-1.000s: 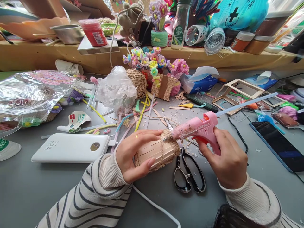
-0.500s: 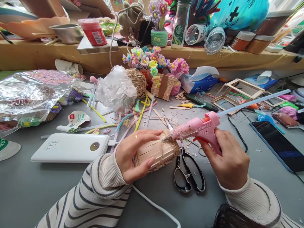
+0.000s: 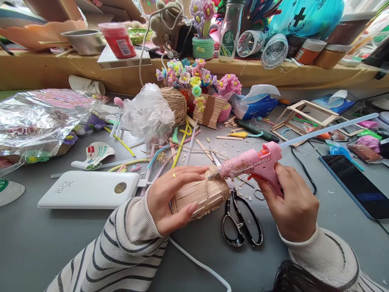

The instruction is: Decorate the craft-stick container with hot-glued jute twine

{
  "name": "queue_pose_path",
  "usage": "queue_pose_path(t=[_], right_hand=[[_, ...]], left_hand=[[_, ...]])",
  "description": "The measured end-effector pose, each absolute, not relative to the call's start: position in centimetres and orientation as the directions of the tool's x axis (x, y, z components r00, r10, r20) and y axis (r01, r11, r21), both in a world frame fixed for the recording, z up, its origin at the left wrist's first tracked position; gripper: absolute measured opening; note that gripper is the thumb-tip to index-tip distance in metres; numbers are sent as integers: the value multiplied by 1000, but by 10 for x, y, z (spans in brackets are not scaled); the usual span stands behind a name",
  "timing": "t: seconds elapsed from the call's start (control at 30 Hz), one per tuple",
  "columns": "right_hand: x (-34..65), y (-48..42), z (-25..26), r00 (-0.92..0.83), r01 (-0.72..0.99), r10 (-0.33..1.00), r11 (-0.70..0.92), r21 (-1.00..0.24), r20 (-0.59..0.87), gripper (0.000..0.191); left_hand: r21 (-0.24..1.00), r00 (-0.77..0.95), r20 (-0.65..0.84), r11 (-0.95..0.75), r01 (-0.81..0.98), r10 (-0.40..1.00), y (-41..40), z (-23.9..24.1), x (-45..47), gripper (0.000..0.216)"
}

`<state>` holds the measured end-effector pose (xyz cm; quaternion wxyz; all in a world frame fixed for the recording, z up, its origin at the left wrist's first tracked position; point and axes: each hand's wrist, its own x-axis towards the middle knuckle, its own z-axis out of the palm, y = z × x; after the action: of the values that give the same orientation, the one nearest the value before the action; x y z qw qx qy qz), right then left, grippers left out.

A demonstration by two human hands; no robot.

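Note:
My left hand (image 3: 170, 198) is wrapped round a small cylinder of wooden sticks (image 3: 199, 194) bound with twine, lying on its side on the grey table (image 3: 45, 243). My right hand (image 3: 293, 205) grips a pink glue gun (image 3: 253, 164). Its nozzle touches the twine on top of the cylinder, near my left fingertips. A clear glue stick (image 3: 328, 129) juts from the back of the gun toward the right.
Black scissors (image 3: 241, 221) lie just below the gun. A white power bank (image 3: 89, 188) sits to the left, a tablet (image 3: 357, 184) to the right. A twine ball (image 3: 176, 104), plastic bag, pipe-cleaner flowers (image 3: 194, 81), tissue pack and stick frames crowd the back. A white cable (image 3: 200, 263) runs near me.
The glue gun's nozzle has stayed on the twine while its rear and the glue stick tilted slightly upward. The left hand holds the cylinder as before.

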<state>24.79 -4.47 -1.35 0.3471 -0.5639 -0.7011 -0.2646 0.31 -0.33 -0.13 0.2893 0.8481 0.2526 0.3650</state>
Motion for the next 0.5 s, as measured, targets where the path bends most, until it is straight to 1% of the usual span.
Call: queue_pose_path(t=[0.2,0.5], right_hand=[[247,-44,-14,-122,978,599,207,-6,791,30],[247,-45,-14,-114,978,584,208,-13,804,32]], left_hand=[[655,608,479,-719,232,633,-3,-1,3,39],[670,602,470,-705,233,646,-3,-2,3,39]])
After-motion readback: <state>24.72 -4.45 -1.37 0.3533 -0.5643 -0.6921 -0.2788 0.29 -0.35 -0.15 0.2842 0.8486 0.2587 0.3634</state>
